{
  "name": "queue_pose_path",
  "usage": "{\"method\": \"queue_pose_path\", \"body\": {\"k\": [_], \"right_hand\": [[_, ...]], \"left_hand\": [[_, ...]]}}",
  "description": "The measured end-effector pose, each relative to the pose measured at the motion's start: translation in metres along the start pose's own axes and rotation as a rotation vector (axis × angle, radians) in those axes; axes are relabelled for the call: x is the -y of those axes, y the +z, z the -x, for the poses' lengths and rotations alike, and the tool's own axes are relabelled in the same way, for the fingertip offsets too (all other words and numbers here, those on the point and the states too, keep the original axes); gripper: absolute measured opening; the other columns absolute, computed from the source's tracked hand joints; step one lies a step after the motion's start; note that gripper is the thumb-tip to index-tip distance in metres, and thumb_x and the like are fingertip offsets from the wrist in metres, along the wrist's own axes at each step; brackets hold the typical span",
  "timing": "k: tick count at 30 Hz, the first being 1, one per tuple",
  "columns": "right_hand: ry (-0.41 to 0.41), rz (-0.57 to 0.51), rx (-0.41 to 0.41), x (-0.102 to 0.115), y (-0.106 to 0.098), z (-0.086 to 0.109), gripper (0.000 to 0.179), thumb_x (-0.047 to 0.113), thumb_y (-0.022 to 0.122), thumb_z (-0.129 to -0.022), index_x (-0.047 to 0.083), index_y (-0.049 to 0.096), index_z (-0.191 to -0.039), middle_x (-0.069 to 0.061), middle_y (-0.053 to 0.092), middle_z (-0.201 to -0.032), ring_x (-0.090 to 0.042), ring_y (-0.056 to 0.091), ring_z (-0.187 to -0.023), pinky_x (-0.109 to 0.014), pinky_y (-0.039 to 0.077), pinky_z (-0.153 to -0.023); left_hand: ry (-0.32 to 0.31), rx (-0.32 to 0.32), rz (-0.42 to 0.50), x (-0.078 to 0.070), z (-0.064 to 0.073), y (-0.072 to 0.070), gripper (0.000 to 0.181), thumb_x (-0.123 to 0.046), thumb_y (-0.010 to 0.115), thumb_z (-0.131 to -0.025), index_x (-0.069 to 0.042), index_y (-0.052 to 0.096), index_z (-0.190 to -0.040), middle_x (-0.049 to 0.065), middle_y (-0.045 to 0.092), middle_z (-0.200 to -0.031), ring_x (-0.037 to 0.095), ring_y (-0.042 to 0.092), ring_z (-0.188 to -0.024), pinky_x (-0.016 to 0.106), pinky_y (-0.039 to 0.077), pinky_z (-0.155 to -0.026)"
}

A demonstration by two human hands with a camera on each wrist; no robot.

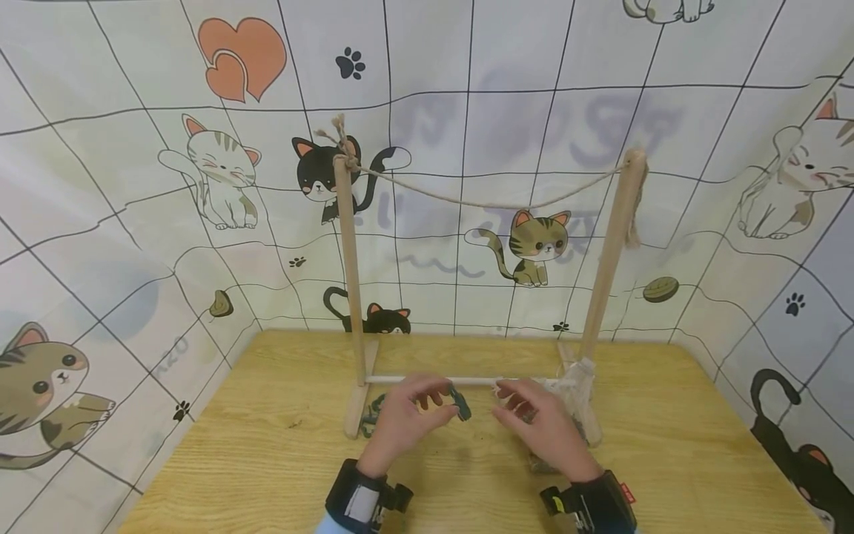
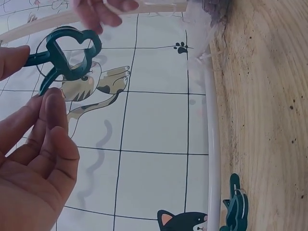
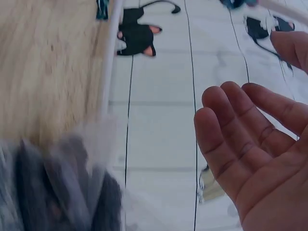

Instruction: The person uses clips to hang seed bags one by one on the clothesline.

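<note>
My left hand (image 1: 408,417) pinches a dark green plastic spring clip (image 1: 462,406) by its two handles, between thumb and fingertips. In the left wrist view the clip (image 2: 58,57) shows a rounded, scalloped jaw with its tips meeting. Facing it, my right hand (image 1: 542,424) is held up with relaxed, slightly bent fingers and nothing between them; the right wrist view shows its palm (image 3: 269,168) bare. Several more green clips (image 1: 371,417) lie on the table beside the left foot of a wooden frame, partly behind the left hand.
The wooden frame's posts (image 1: 350,267) carry a sagging rope (image 1: 467,203) across the top and a white rod (image 1: 440,381) low down. A clear plastic bag (image 1: 582,386) with dark contents sits by the right post, partly behind the right hand. A cat-patterned cloth (image 1: 427,133) surrounds the wooden table (image 1: 267,445).
</note>
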State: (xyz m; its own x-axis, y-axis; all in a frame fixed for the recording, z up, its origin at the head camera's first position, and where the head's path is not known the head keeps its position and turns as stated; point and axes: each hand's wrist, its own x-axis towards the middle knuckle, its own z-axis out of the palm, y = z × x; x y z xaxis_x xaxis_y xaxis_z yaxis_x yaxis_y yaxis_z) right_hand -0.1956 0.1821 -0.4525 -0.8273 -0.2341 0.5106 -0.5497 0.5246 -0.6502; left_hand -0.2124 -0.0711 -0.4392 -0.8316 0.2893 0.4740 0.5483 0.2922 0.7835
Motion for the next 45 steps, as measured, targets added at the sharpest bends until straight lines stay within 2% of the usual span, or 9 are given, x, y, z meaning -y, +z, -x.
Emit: {"method": "queue_pose_path", "body": {"k": [5, 13, 16, 19, 23, 28, 33, 39, 45], "right_hand": [[0.062, 0.086, -0.137, -0.018, -0.024, 0.003, 0.034, 0.004, 0.076, -0.092, 0.001, 0.07, -0.125, -0.008, 0.071, -0.105, -0.009, 0.066, -0.086, -0.026, 0.057, -0.07], [0.268, 0.169, -0.309, -0.043, -0.051, 0.012, 0.032, 0.009, 0.072, -0.096, -0.002, 0.069, -0.126, -0.018, 0.073, -0.109, -0.002, 0.061, -0.088, -0.008, 0.046, -0.073], [0.36, 0.206, -0.343, -0.051, -0.056, 0.015, 0.035, 0.012, 0.071, -0.097, -0.003, 0.068, -0.129, -0.02, 0.071, -0.111, -0.009, 0.062, -0.089, -0.007, 0.044, -0.072], [0.421, 0.225, -0.363, -0.057, -0.059, 0.017, 0.035, 0.013, 0.07, -0.097, -0.004, 0.067, -0.128, -0.023, 0.07, -0.111, -0.025, 0.066, -0.09, -0.012, 0.046, -0.069], [0.47, 0.229, -0.349, -0.061, -0.062, 0.02, 0.036, 0.016, 0.069, -0.098, -0.008, 0.066, -0.125, -0.027, 0.069, -0.113, -0.04, 0.068, -0.095, -0.024, 0.052, -0.069], [0.564, 0.198, -0.255, -0.063, -0.064, 0.022, 0.045, 0.024, 0.065, -0.102, -0.01, 0.06, -0.131, -0.033, 0.066, -0.122, -0.046, 0.067, -0.104, -0.041, 0.059, -0.075], [0.65, 0.13, -0.183, -0.065, -0.065, 0.022, 0.05, 0.03, 0.061, -0.104, -0.009, 0.057, -0.135, -0.033, 0.065, -0.124, -0.042, 0.066, -0.105, -0.032, 0.056, -0.069], [0.664, 0.086, -0.174, -0.067, -0.065, 0.022, 0.047, 0.03, 0.061, -0.105, -0.008, 0.06, -0.132, -0.029, 0.068, -0.113, -0.027, 0.069, -0.085, -0.026, 0.053, -0.062], [0.66, 0.069, -0.189, -0.067, -0.064, 0.021, 0.045, 0.029, 0.06, -0.105, -0.008, 0.061, -0.13, -0.025, 0.069, -0.109, -0.024, 0.068, -0.082, -0.024, 0.052, -0.063]], "left_hand": [[0.004, -0.036, -0.03, 0.003, 0.0, -0.006, 0.027, -0.012, 0.085, -0.084, -0.009, 0.079, -0.11, 0.002, 0.074, -0.099, 0.015, 0.067, -0.084, 0.037, 0.057, -0.071], [-0.014, -0.08, -0.009, 0.005, 0.0, -0.014, 0.022, -0.006, 0.084, -0.084, -0.006, 0.08, -0.106, 0.005, 0.074, -0.096, 0.017, 0.066, -0.082, 0.025, 0.055, -0.07], [-0.016, -0.102, -0.028, 0.006, 0.0, -0.015, 0.02, -0.005, 0.084, -0.083, -0.008, 0.081, -0.103, 0.002, 0.074, -0.091, 0.011, 0.063, -0.078, 0.025, 0.053, -0.067], [-0.003, -0.119, -0.034, 0.007, 0.0, -0.016, 0.016, -0.004, 0.084, -0.082, -0.009, 0.082, -0.097, 0.0, 0.073, -0.087, 0.007, 0.059, -0.073, 0.025, 0.051, -0.064], [0.006, -0.134, -0.021, 0.007, 0.0, -0.018, 0.011, -0.002, 0.084, -0.082, -0.009, 0.083, -0.09, -0.001, 0.074, -0.085, 0.006, 0.057, -0.071, 0.022, 0.047, -0.062], [-0.007, -0.138, -0.02, 0.006, 0.0, -0.018, 0.01, -0.002, 0.085, -0.081, -0.009, 0.083, -0.089, -0.002, 0.073, -0.082, 0.006, 0.057, -0.069, 0.02, 0.045, -0.061], [-0.013, -0.147, -0.003, 0.007, -0.001, -0.017, 0.009, -0.001, 0.086, -0.08, -0.007, 0.083, -0.087, 0.001, 0.073, -0.079, 0.005, 0.057, -0.068, 0.02, 0.046, -0.059], [-0.028, -0.156, -0.022, 0.006, -0.001, -0.017, 0.011, 0.001, 0.086, -0.078, -0.009, 0.083, -0.083, -0.002, 0.073, -0.075, 0.004, 0.058, -0.065, 0.021, 0.048, -0.059], [-0.023, -0.164, -0.045, 0.006, -0.001, -0.016, 0.01, 0.001, 0.086, -0.078, -0.008, 0.082, -0.08, -0.005, 0.073, -0.074, 0.003, 0.061, -0.065, 0.022, 0.051, -0.06]]}}
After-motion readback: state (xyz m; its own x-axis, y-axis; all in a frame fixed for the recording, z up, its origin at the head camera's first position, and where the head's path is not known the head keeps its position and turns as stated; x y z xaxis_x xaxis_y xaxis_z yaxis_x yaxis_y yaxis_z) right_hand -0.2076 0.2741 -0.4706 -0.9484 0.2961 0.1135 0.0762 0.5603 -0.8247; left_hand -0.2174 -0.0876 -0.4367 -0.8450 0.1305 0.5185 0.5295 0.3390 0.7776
